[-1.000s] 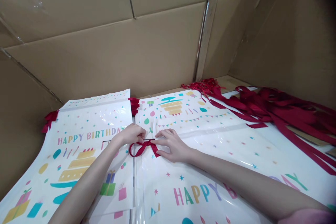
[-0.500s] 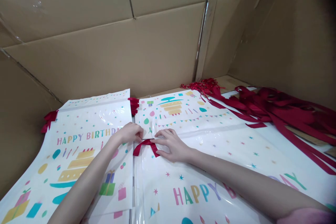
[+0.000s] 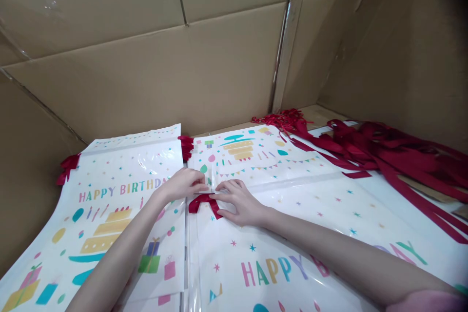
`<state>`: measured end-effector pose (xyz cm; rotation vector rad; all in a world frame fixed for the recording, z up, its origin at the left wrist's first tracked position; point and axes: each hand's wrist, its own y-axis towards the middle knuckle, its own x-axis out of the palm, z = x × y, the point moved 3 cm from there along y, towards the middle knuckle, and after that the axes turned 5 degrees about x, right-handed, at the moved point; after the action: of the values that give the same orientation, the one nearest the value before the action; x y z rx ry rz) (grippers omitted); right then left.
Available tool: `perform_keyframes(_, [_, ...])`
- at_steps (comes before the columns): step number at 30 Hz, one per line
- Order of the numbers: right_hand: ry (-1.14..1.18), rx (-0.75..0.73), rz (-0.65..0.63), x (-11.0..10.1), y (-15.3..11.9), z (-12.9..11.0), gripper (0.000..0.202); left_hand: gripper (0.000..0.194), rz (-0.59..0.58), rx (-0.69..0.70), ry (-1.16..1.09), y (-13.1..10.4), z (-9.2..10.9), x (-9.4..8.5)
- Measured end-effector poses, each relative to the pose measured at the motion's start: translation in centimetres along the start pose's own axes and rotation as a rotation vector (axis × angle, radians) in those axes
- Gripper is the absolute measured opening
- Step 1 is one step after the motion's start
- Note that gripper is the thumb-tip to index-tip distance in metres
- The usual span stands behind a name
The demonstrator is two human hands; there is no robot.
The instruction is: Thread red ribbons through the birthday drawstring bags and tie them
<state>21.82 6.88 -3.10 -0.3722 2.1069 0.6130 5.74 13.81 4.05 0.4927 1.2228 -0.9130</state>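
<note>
A short red ribbon (image 3: 200, 199) lies across the folded edge of a white plastic sheet printed with HAPPY BIRTHDAY (image 3: 292, 234), its two ends hanging toward me. My left hand (image 3: 187, 183) is at the fold just above the ribbon, fingers curled and pressed together; what is between the fingertips is hidden. From the right, my right hand (image 3: 239, 202) lies on the sheet with its fingers stretched out, index finger and thumb against the ribbon's right part. To the left lies another printed sheet (image 3: 120, 165), partly under my left forearm.
Red ribbon tufts stick out at the left sheet's far left (image 3: 68, 168) and right side (image 3: 186, 147). Long loose red ribbons (image 3: 380, 151) are heaped at the back right. Tall cardboard walls (image 3: 234, 68) close off the back and sides.
My left hand has shifted slightly right, with its fingertips now over the fold. The ribbon's left end has curled up and drawn in a little. My right hand has stayed put.
</note>
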Motion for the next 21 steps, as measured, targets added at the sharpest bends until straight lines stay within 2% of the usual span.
perform_keyframes(4, [0.001,0.004,0.001,0.0,0.0,0.0,0.035,0.027,0.004,0.018,0.106,-0.5,2.1,-0.2])
perform_keyframes(6, [-0.004,0.004,-0.002,0.0,0.0,0.0,0.037,0.029,-0.060,-0.016,0.186,-0.6,2.5,0.3])
perform_keyframes(10, [-0.005,0.005,-0.013,-0.1,0.0,0.1,0.038,0.026,-0.240,-0.191,0.314,-1.3,1.7,0.5])
perform_keyframes(13, [-0.003,0.011,-0.011,-0.1,0.0,0.0,0.038,0.014,-0.308,-0.290,0.348,-1.8,1.3,-0.1])
perform_keyframes(18, [0.005,0.011,-0.007,-0.1,0.0,0.0,0.038,0.008,-0.311,-0.331,0.321,-1.9,0.9,-0.6])
perform_keyframes(21, [0.010,0.007,-0.003,0.0,0.0,0.1,0.039,0.013,-0.290,-0.306,0.248,-1.9,0.7,-0.7])
